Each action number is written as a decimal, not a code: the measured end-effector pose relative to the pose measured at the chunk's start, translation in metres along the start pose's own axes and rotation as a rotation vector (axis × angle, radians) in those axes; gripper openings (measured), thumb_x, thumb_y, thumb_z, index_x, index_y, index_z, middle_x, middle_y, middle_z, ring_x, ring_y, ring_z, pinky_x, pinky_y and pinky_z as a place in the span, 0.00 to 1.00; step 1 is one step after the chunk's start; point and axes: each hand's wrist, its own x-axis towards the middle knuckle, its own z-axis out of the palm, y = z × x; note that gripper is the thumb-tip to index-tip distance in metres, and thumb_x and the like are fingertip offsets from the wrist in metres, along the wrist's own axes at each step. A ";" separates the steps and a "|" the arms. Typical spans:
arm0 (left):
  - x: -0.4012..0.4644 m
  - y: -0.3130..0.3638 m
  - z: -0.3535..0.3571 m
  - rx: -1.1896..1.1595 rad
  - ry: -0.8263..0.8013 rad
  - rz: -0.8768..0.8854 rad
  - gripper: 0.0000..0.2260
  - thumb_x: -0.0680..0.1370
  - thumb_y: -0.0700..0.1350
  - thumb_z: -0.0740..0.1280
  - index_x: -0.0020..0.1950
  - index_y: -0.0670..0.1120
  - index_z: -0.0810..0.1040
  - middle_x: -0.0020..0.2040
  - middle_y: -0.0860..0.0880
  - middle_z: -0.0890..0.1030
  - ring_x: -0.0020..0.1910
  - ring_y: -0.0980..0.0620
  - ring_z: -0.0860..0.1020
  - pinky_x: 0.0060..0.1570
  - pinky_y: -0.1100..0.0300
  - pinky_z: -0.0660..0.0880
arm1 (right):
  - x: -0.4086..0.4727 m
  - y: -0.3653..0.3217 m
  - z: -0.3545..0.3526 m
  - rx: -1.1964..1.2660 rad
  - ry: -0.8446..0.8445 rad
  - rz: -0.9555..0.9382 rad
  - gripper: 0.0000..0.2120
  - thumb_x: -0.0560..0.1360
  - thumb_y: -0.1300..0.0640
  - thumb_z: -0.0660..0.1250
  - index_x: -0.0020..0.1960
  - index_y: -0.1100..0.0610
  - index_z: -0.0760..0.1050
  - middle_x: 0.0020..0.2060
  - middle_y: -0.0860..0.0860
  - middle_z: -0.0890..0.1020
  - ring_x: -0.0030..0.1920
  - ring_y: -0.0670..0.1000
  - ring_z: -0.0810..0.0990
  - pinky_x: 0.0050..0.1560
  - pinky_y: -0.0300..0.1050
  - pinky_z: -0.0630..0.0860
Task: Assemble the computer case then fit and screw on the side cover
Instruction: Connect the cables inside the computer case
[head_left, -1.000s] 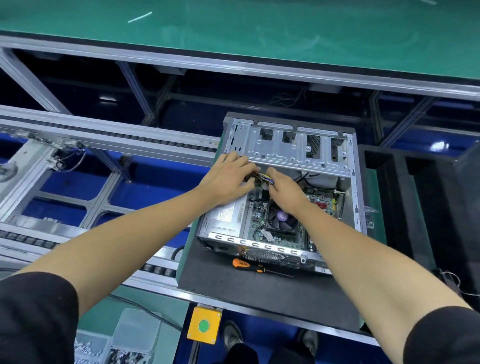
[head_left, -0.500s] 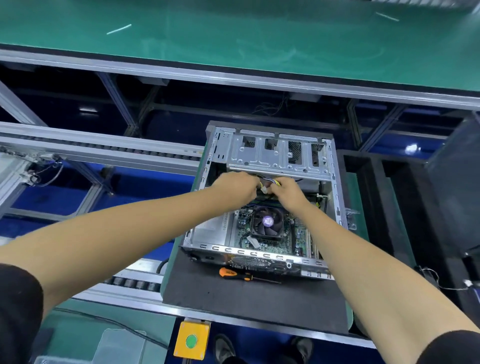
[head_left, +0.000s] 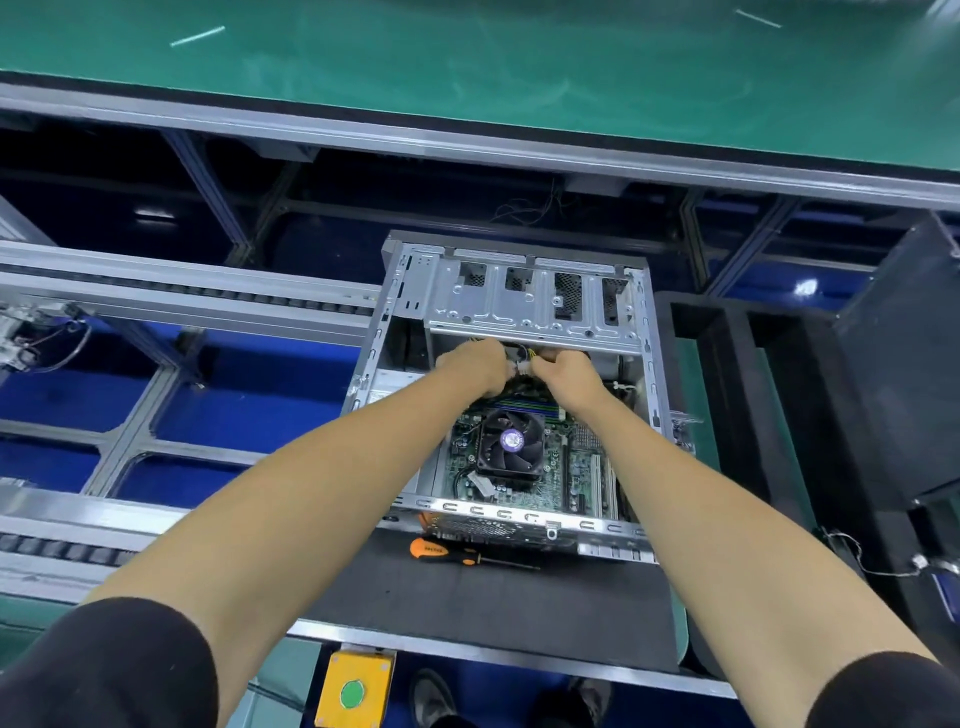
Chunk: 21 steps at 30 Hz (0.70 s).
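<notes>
The open silver computer case (head_left: 535, 301) lies on its side on a black pad (head_left: 493, 608), with its motherboard and black CPU fan (head_left: 511, 441) exposed. Both hands reach deep inside, just under the drive cage. My left hand (head_left: 475, 364) and my right hand (head_left: 563, 371) each grip one end of a bundle of yellow and black power cables with a white connector (head_left: 522, 364) between them. An orange-handled screwdriver (head_left: 447, 552) lies on the pad in front of the case. No side cover can be picked out.
A roller conveyor (head_left: 182, 301) runs to the left of the case. A green bench top (head_left: 467, 67) spans the far side. Black foam racks (head_left: 753, 415) and a dark panel (head_left: 904, 395) stand at the right. A yellow box with a green button (head_left: 353, 691) sits below the pad.
Both hands have moved farther into the case, up under the drive cage, still holding the cable connector between them. The camera view has shifted, so the fan is uncovered.
</notes>
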 end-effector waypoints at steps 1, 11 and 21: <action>0.000 -0.001 0.000 0.032 0.009 -0.012 0.13 0.83 0.52 0.63 0.57 0.43 0.77 0.57 0.43 0.80 0.55 0.42 0.78 0.58 0.49 0.76 | -0.001 0.000 0.001 0.004 0.020 0.000 0.12 0.80 0.56 0.66 0.38 0.56 0.76 0.24 0.50 0.66 0.28 0.50 0.62 0.32 0.47 0.57; 0.013 -0.005 0.006 0.144 -0.035 0.267 0.15 0.84 0.58 0.58 0.57 0.46 0.70 0.62 0.45 0.77 0.62 0.43 0.74 0.61 0.48 0.64 | -0.002 0.010 0.003 -0.288 0.157 0.100 0.19 0.80 0.50 0.63 0.35 0.60 0.73 0.33 0.55 0.77 0.42 0.58 0.75 0.57 0.50 0.61; 0.031 -0.006 -0.001 0.085 -0.091 0.255 0.18 0.86 0.52 0.56 0.64 0.40 0.75 0.59 0.42 0.78 0.58 0.43 0.76 0.54 0.54 0.69 | -0.013 0.021 0.010 -0.597 0.251 0.057 0.06 0.80 0.61 0.60 0.47 0.59 0.75 0.49 0.58 0.82 0.53 0.60 0.77 0.61 0.54 0.69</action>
